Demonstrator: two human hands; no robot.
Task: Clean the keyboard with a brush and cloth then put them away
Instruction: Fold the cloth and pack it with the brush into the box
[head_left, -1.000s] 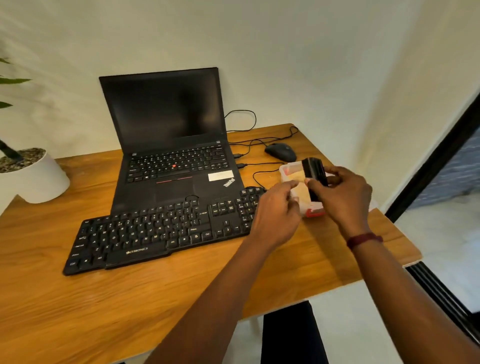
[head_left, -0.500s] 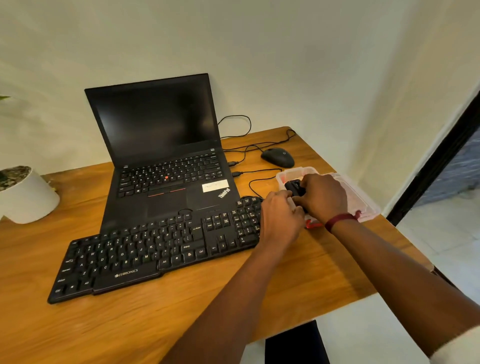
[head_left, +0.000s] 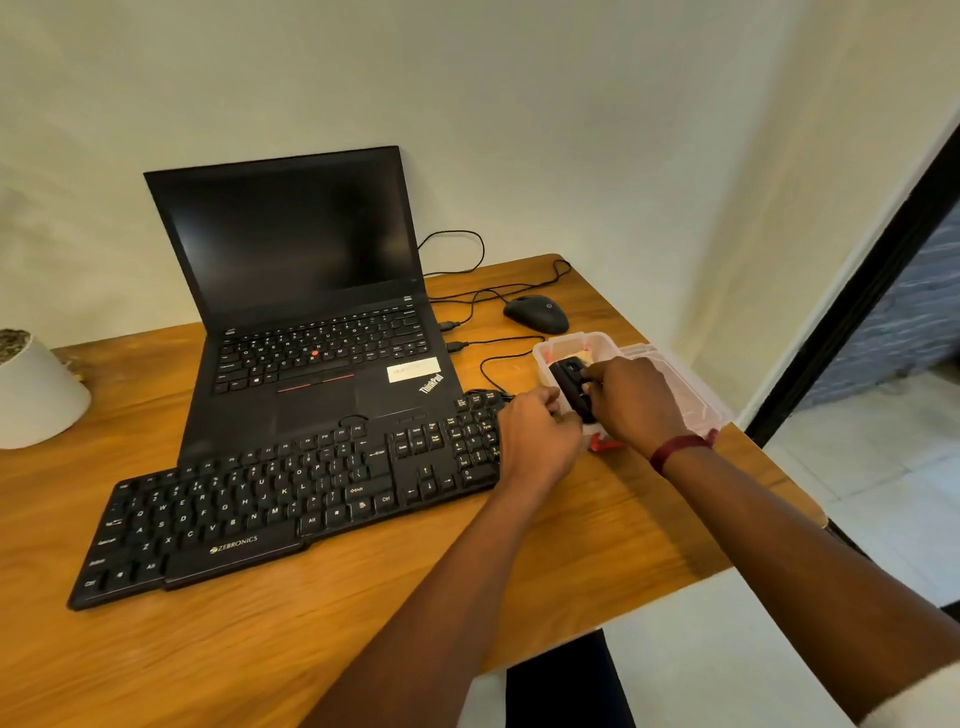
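A black Zebronics keyboard (head_left: 291, 499) lies on the wooden desk in front of the laptop. At its right end stands a clear plastic box (head_left: 571, 340) with red clips. My right hand (head_left: 634, 400) grips a black brush (head_left: 569, 382) and holds it down inside the box. My left hand (head_left: 535, 441) is curled against the box's left wall, between box and keyboard. Something pale yellow (head_left: 585, 356) shows in the box behind the brush; what it is I cannot tell.
An open black laptop (head_left: 311, 312) stands behind the keyboard, with cables running to a black mouse (head_left: 537, 313) at the back right. The box's clear lid (head_left: 691, 395) lies to its right, near the desk edge. A white plant pot (head_left: 36, 395) sits far left.
The brush was held up above the box a second ago; my right hand has lowered it into the box. My left hand stayed at the box's left side.
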